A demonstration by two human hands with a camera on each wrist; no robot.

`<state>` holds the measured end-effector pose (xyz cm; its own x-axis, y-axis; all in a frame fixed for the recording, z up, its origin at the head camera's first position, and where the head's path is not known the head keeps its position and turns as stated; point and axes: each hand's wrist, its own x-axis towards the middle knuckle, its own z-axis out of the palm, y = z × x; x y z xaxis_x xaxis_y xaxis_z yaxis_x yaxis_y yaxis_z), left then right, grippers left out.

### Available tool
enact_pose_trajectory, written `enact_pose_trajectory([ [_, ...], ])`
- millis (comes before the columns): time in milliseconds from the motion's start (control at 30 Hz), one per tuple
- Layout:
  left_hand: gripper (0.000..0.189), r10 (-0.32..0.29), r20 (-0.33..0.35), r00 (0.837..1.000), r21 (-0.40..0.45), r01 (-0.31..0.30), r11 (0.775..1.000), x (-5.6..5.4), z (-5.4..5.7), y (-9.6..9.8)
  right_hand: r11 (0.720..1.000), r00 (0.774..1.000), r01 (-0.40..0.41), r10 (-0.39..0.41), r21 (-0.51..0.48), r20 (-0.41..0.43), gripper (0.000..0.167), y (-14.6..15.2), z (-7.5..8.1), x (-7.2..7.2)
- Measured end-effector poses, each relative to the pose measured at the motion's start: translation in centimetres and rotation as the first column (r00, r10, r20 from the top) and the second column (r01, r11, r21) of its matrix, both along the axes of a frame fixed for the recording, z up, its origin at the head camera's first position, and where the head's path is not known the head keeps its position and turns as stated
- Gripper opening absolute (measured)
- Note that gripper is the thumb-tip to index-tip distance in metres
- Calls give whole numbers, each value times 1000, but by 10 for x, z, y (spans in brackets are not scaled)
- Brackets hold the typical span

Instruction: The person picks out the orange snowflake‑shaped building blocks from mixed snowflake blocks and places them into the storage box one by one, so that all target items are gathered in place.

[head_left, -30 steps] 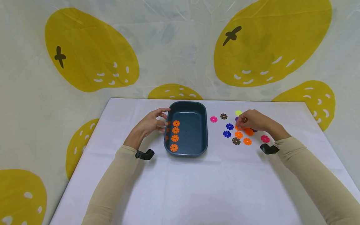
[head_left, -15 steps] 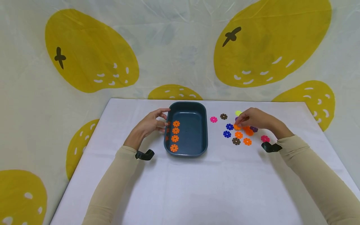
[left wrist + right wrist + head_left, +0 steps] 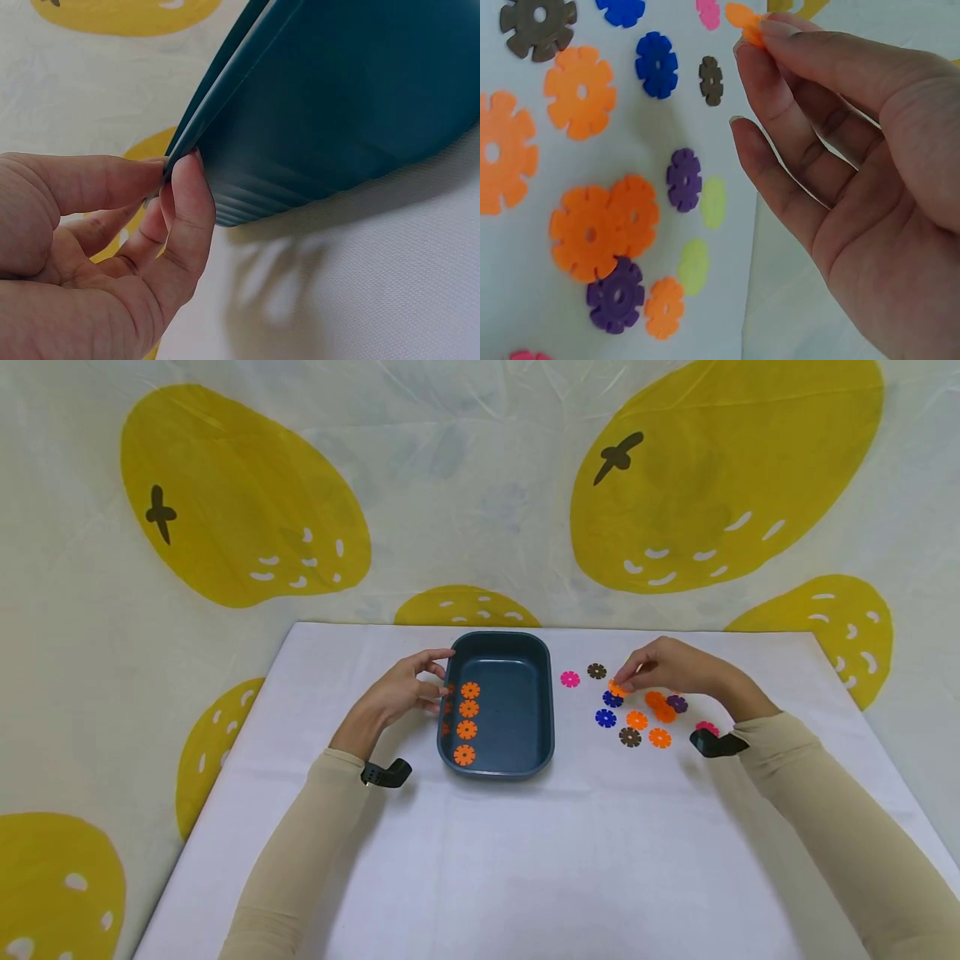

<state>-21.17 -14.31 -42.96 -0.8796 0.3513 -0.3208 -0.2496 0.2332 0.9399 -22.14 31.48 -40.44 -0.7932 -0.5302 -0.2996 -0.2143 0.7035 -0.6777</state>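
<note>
My left hand [image 3: 397, 692] pinches the left rim of a dark teal tray [image 3: 517, 760]; in the left wrist view the thumb and fingers [image 3: 193, 217] meet on either side of that rim. Inside the tray, several orange notched discs [image 3: 467, 728] lie in a column along the left wall. Over the loose discs on the right, my right hand [image 3: 671, 667] pinches an orange notched disc [image 3: 742, 21] between thumb and fingertips, raised off the table. Below it sit two blue discs [image 3: 606, 717] and several orange ones [image 3: 637, 720].
Brown discs [image 3: 630, 737], a pink disc [image 3: 570, 678] and a purple disc [image 3: 677, 703] lie loose right of the tray. Yellow-green discs [image 3: 695, 266] show in the right wrist view. A white cloth covers the table [image 3: 480, 860]; a patterned backdrop [image 3: 480, 485] hangs behind.
My right hand has lifted the orange disc from the loose group and moved it a little left, towards the tray. The left hand and tray have stayed put.
</note>
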Motion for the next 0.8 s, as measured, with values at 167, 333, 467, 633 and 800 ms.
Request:
enact_pose_trajectory([
  [167,71,-5,-8,1000,-2,5,1000,0,0,0,999,1000,-23,24,-24,15,20,-9,6,-4],
  [333,72,-1,-6,1000,-9,1,1000,1,1,1,997,999,-55,55,-49,-1,19,-20,14,-7],
  [467,72,2,3,1000,-12,-2,1000,1,2,1,994,996,-84,84,-65,2,20,-29,19,-12],
  [633,72,7,9,1000,-15,-7,1000,1,2,1,992,994,-107,107,-66,2,21,-40,25,-16],
  [800,72,7,8,1000,-14,-7,1000,1,1,1,986,990,-144,144,-84,-4,23,-51,32,-18],
])
